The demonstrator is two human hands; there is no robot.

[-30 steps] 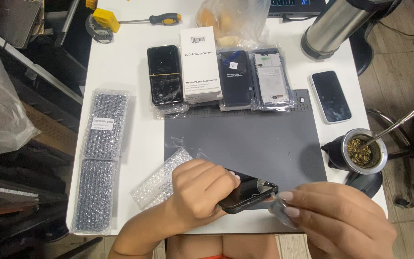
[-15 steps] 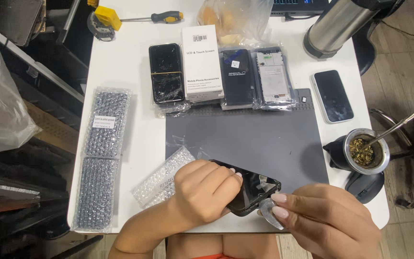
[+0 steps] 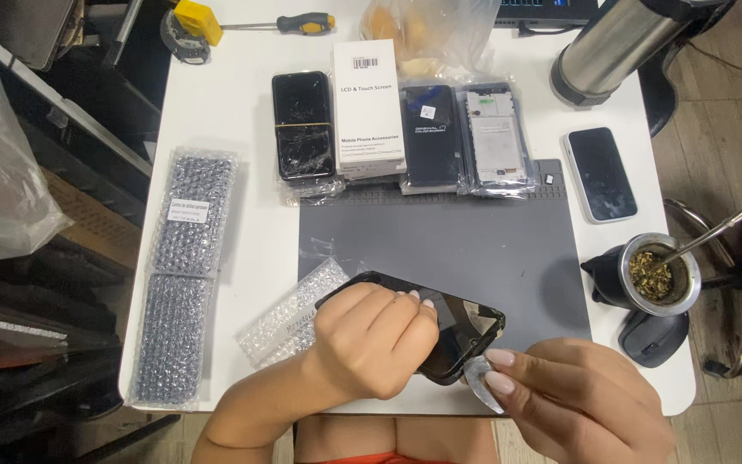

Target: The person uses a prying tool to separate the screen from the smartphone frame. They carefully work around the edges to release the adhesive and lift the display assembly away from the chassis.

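From my feed the left hand is clamped over a black phone at the near edge of the grey mat; right hand pinches a thin silvery pick touching the phone's lower corner; bubble wrap just beside on the white surface

White upright box at table's far side, barcode label on top. Cracked black screen just left, in clear wrap. Two clear bags right: dark panel, grey frame. Dark-screened phone farther right. Bubble-wrap packs at left, white label. Black screen held near front edge.
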